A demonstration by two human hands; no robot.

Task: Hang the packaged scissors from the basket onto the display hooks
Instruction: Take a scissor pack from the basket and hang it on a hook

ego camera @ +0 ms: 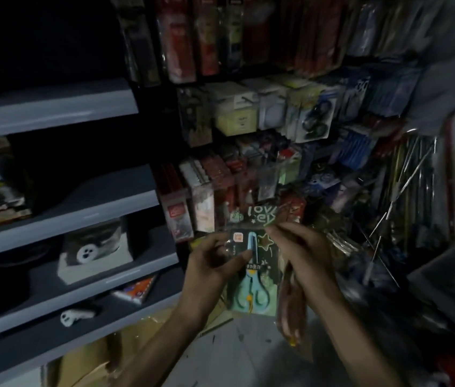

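**Both hands on the pack, low in front of the display**

Closest to us, two bare forearms come up from the bottom edge and meet in the middle. The left hand [215, 263] has its fingers curled behind the packaged scissors [257, 277], pale blue blades and handles on a dark card printed with stars. Its thumb is laid across the front near the top left. The right hand [298, 247] pinches the card's top right corner between thumb and fingertips. So the pack sits upright between both hands, handles down, held in the air and on no hook.

Below the right hand a long reddish-brown packet [290, 308] hangs down. The blur makes it hard to tell what is in it or exactly how it is held.

Under the hands is pale floor, with flattened brown cardboard [95, 356] off to the left. Further left run grey metal shelves [81, 202] carrying a small white plastic toy [77, 316], an orange booklet [137, 289] and a box picturing a black car [95, 247].

Beyond the pack the display rises, crowded with hanging goods: red and white packets [206, 191] just behind the card, and pale yellow boxed packs [237, 113] higher up. Tall red packets [181, 37] hang at the very top. To the right, bare silver wire hooks [405, 174] jut out at angles.
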